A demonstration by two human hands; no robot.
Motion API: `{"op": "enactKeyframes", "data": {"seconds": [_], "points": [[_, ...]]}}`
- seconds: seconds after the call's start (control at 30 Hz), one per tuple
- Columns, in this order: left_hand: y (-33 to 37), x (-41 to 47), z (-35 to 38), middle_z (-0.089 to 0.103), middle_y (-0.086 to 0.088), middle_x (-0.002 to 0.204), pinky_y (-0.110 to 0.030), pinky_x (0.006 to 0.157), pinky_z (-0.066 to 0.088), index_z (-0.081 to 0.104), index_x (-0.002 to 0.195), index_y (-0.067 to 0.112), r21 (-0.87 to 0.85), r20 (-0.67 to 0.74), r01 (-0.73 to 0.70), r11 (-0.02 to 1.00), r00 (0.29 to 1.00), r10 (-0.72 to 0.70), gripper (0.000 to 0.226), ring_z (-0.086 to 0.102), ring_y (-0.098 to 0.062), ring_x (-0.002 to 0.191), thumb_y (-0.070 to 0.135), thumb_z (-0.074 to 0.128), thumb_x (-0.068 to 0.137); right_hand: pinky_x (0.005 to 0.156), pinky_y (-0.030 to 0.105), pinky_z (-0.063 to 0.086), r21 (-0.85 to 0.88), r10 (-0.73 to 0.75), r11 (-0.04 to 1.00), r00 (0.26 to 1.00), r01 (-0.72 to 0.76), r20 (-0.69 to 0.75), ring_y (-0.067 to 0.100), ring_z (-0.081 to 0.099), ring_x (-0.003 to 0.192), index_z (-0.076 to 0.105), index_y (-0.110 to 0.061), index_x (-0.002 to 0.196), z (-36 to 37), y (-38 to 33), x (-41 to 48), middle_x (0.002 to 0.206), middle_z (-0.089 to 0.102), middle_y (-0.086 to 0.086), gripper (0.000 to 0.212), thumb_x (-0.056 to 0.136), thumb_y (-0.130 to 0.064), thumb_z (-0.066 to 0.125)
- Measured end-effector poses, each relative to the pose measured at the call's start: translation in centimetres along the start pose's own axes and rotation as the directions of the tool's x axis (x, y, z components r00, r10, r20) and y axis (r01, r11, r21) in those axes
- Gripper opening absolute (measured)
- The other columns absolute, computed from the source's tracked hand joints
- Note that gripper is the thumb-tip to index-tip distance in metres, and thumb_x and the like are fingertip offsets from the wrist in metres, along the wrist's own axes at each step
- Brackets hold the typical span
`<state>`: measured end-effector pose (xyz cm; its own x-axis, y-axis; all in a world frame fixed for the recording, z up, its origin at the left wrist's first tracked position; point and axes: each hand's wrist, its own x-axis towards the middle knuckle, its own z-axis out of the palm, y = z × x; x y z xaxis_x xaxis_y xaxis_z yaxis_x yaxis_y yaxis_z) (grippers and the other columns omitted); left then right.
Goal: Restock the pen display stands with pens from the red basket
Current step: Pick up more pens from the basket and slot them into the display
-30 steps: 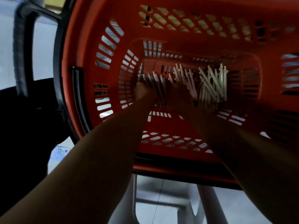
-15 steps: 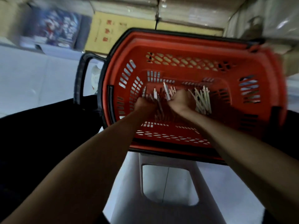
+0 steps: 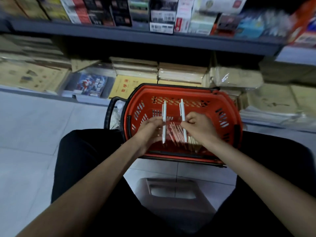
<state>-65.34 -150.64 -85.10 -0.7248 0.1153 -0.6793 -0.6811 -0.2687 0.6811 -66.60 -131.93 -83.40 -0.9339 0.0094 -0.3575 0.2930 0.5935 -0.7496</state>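
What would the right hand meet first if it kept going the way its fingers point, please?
The right hand would probably meet the pen in the left hand, though depth is unclear.

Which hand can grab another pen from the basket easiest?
Probably the right hand: the pile of pens lies mostly under it in the red basket. The left hand is further off. Each holds one: left pen, right pen.

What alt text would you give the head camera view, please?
The left hand holds one white pen, the right hand a second pen, both side by side over a red basket with loose pens inside. Stocked shelves stand behind.
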Motion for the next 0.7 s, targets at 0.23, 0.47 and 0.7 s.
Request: {"op": "enactKeyframes", "data": {"seconds": [0.23, 0.47, 0.7], "points": [[1.5, -6.9, 1.6, 0.057, -0.002, 0.077, -0.027, 0.055, 0.041, 0.069, 0.099, 0.019, 0.072, 0.067, -0.062, 0.995, 0.996, 0.057, 0.020, 0.050, -0.015, 0.059, 0.014, 0.050, 0.102, 0.063, 0.041, 0.059, 0.281, -0.119, 0.955, 0.989, 0.092, 0.082, 0.026, 0.071, 0.063, 0.058, -0.016, 0.098, -3.3, -2.4, -8.1, 0.072, 0.067, 0.001, 0.014, 0.095, -0.002, 0.060], [-1.4, -9.7, 1.9, 0.038, 0.005, 0.066, -0.024, 0.047, 0.021, 0.077, 0.108, 0.024, -0.016, 0.089, -0.120, 0.993, 0.989, 0.121, 0.031, 0.027, -0.009, 0.051, 0.026, 0.046, 0.105, 0.059, 0.040, 0.039, 0.162, 0.029, 0.986, 0.999, -0.034, 0.035, 0.016, 0.050, 0.056, 0.058, -0.009, 0.088, -1.0, 1.1, -9.6, 0.069, 0.058, 0.006, 0.015, 0.099, -0.010, 0.049], [-2.8, -7.2, 3.9, 0.034, 0.003, 0.064, -0.027, 0.050, 0.017, 0.048, 0.091, 0.021, -0.107, 0.049, -0.130, 0.986, 0.990, 0.135, 0.017, 0.022, -0.011, 0.051, 0.019, 0.041, 0.106, 0.070, 0.034, 0.041, 0.067, 0.155, 0.987, 0.977, -0.147, -0.146, 0.025, 0.060, 0.083, 0.052, -0.018, 0.096, -0.6, 1.2, -7.9, 0.083, 0.060, 0.000, 0.015, 0.091, -0.019, 0.066]]}}
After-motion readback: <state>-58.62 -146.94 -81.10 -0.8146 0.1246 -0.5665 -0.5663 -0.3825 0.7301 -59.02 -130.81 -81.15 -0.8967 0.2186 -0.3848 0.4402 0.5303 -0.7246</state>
